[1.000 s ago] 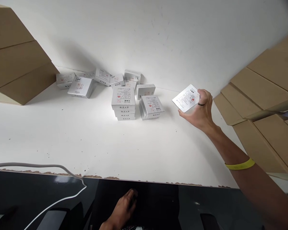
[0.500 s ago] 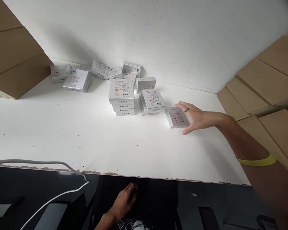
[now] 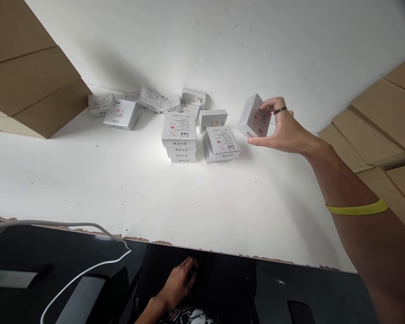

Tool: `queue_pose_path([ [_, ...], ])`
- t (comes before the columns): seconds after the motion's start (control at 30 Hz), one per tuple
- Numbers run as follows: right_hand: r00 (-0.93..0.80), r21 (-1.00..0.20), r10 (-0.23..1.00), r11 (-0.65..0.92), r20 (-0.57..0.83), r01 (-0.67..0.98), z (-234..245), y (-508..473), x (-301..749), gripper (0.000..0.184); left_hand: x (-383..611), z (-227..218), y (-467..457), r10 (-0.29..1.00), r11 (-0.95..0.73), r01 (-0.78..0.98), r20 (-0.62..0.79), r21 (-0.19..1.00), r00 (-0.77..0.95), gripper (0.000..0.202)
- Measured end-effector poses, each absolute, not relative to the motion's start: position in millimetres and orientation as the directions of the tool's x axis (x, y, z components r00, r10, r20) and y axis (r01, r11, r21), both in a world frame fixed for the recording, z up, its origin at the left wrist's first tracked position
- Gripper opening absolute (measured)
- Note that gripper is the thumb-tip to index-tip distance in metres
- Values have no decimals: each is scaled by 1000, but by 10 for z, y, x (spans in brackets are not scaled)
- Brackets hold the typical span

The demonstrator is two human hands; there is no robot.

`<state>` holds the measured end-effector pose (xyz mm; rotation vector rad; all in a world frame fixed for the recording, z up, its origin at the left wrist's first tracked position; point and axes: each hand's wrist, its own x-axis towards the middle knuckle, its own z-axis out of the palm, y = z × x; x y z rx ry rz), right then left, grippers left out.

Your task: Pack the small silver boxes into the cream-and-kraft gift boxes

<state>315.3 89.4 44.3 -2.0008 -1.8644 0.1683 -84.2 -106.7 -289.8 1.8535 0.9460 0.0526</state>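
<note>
My right hand (image 3: 280,128) grips a small silver tea box (image 3: 256,118) between thumb and fingers. The box is tilted and held above the table, to the right of the stacks. Close by on its left lies a short stack of similar boxes (image 3: 221,141), its top box askew. A taller stack (image 3: 179,130) stands further left, and another silver box (image 3: 213,120) rests on edge behind the two. My left hand (image 3: 181,281) lies on my lap below the table edge. Its fingers are curled closed, and no object shows in it.
Several loose silver boxes (image 3: 121,112) lie along the wall at the back left. Brown cardboard boxes (image 3: 37,81) stand at the left, and more cardboard (image 3: 374,130) at the right. A white cable (image 3: 87,270) crosses the chipped front edge of the white table (image 3: 205,202).
My right hand has closed on the box, lifted it off the table and tilted it, moving up towards the wall. My left hand stays on my lap. The view has shifted slightly.
</note>
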Motion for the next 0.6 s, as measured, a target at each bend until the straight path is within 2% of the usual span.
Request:
queue_pose_path([
  [0.1,-114,-313,988,141,101,939,592,1038,3014,88,-844,-2871,-1066,624,-177,587,-371,790,687,17],
  [0.17,-177,-271,983,184,52,945,682,1089,2979,81,-839,-2854,-1067,624,-167,589,-378,791,684,17],
  [0.2,-172,-256,982,185,71,949,710,1099,2985,77,-835,-2846,-1066,622,-160,590,-383,792,683,17],
  [0.3,-108,-220,959,169,264,961,684,1073,3061,65,-817,-2818,-1044,613,-134,592,-403,795,680,17],
  [0.37,-123,-188,931,197,344,962,572,986,3101,56,-808,-2777,-1011,601,-116,589,-416,800,682,16],
  [0.5,-233,-150,880,319,415,936,251,512,3055,33,-800,-2521,-956,556,-88,550,-417,831,719,20],
  [0.6,-325,-111,867,391,379,914,88,-143,3036,16,-785,-2056,-949,526,-96,492,-375,865,763,23],
])
